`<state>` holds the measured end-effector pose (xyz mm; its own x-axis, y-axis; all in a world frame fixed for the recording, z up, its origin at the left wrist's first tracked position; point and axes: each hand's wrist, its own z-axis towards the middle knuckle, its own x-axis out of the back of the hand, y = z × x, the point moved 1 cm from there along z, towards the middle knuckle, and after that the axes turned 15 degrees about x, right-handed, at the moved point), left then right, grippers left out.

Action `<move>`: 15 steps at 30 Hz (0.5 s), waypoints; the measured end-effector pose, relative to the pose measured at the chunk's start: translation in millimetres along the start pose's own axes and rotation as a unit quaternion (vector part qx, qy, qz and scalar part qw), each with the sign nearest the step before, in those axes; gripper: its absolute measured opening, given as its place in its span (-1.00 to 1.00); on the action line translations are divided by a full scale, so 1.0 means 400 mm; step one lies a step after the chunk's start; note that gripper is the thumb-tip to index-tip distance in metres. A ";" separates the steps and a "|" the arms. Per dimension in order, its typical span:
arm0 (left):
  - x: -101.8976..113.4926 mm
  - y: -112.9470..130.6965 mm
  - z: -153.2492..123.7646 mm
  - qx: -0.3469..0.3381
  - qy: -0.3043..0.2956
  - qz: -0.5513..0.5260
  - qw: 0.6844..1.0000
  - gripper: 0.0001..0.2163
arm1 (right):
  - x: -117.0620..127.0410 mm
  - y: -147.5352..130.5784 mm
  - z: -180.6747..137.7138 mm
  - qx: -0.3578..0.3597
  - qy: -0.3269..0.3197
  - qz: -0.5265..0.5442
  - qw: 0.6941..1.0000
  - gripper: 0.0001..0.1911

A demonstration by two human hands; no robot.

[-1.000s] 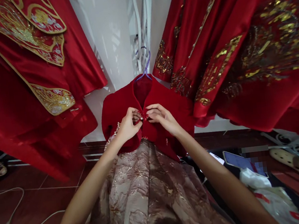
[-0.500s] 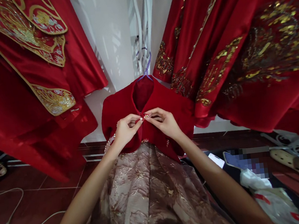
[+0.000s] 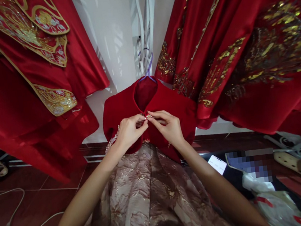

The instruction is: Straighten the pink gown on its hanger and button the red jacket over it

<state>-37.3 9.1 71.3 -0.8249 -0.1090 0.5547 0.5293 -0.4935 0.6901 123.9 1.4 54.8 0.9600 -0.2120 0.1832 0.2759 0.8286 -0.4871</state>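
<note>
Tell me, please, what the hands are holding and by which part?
Both the left hand and right hand pinch the red jacket at its front opening just below the collar, fingertips meeting at a small fastening there.

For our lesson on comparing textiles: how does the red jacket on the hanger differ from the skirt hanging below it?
The red jacket is plain, deep red and matte; the skirt is pale pinkish-beige brocade with a metallic pattern. The jacket has both hands at its front, the left hand and the right hand; the skirt hangs untouched. Both hang together.

Bright, even light — dappled shadows on the wall [image 3: 109, 41] — edges warped.
</note>
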 end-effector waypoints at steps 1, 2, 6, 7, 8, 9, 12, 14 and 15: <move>0.001 0.001 0.002 0.000 -0.003 0.002 1.000 -0.86 | 0.002 0.001 0.000 -0.001 -0.003 0.003 1.000 -0.73; 0.002 0.002 0.004 0.000 -0.007 0.006 1.000 -0.87 | 0.004 0.001 0.001 -0.003 -0.005 0.007 1.000 -0.72; 0.003 0.008 0.009 -0.012 -0.013 0.034 0.999 -0.87 | 0.004 0.004 0.004 -0.019 -0.008 0.017 1.000 -0.68; 0.003 0.010 0.010 -0.019 -0.012 0.044 0.999 -0.87 | 0.003 0.004 0.005 -0.024 -0.008 0.020 0.999 -0.67; 0.003 0.012 0.011 -0.027 -0.010 0.056 0.998 -0.88 | 0.002 0.005 0.006 -0.027 -0.008 0.023 0.999 -0.66; 0.004 0.014 0.012 -0.035 -0.009 0.069 0.997 -0.88 | 0.001 0.005 0.007 -0.029 -0.010 0.026 0.999 -0.65; 0.006 0.017 0.017 -0.051 -0.009 0.105 0.993 -0.89 | 0.001 0.004 0.008 -0.027 -0.020 0.030 0.999 -0.64; 0.008 0.018 0.021 -0.055 -0.014 0.115 0.992 -0.88 | 0.002 0.004 0.008 -0.025 -0.025 0.031 0.999 -0.63; 0.009 0.019 0.024 -0.057 -0.018 0.118 0.991 -0.88 | 0.002 0.004 0.009 -0.025 -0.028 0.032 0.999 -0.63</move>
<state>-34.3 13.3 82.9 -0.6714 -0.2038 0.7125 0.6797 -0.5525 0.4825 125.1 4.3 57.2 0.9719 -0.1289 0.1972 0.2175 0.8122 -0.5413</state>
